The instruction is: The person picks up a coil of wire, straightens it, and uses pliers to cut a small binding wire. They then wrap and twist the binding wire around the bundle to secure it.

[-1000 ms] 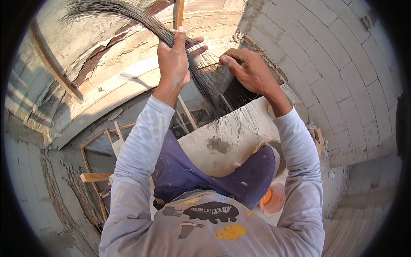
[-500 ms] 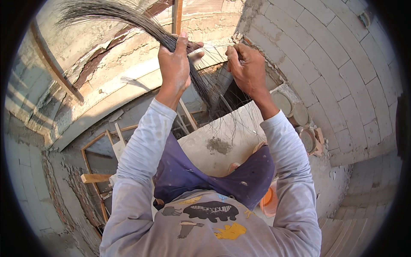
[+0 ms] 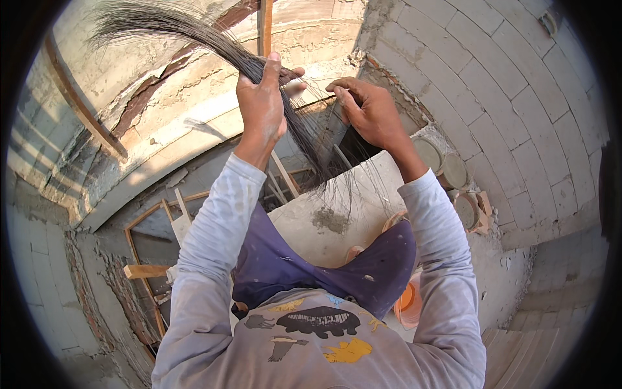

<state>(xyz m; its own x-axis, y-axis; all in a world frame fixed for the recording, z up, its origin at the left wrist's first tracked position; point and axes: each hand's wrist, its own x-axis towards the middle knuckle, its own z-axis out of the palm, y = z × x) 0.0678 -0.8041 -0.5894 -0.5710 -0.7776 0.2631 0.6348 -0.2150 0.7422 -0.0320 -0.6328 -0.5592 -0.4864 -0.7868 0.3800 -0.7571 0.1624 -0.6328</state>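
Note:
A thick bundle of thin dark wire-like strands (image 3: 214, 40) crosses my left hand (image 3: 261, 107), which is closed around its middle. The long brush-like end sweeps up and left, while the other end hangs down and fans out into loose, fine strands. My right hand (image 3: 372, 110) is just right of the bundle. Its index finger reaches left among stray strands, with the thumb slightly apart below and the other fingers curled. I see nothing clearly gripped in it.
Below the hands lies a pale slab (image 3: 304, 223) with a dark damp patch. Round containers (image 3: 427, 154) line the block wall (image 3: 479, 84) at right. An orange-and-white bucket (image 3: 407, 301) stands by my leg. Wooden strips (image 3: 144, 270) are at left, and a wooden post (image 3: 265, 29) rises ahead.
My right hand has moved slightly left and down toward the bundle, and its pinched fingers have loosened, the index finger stretching out. My left hand keeps its hold, shifting barely.

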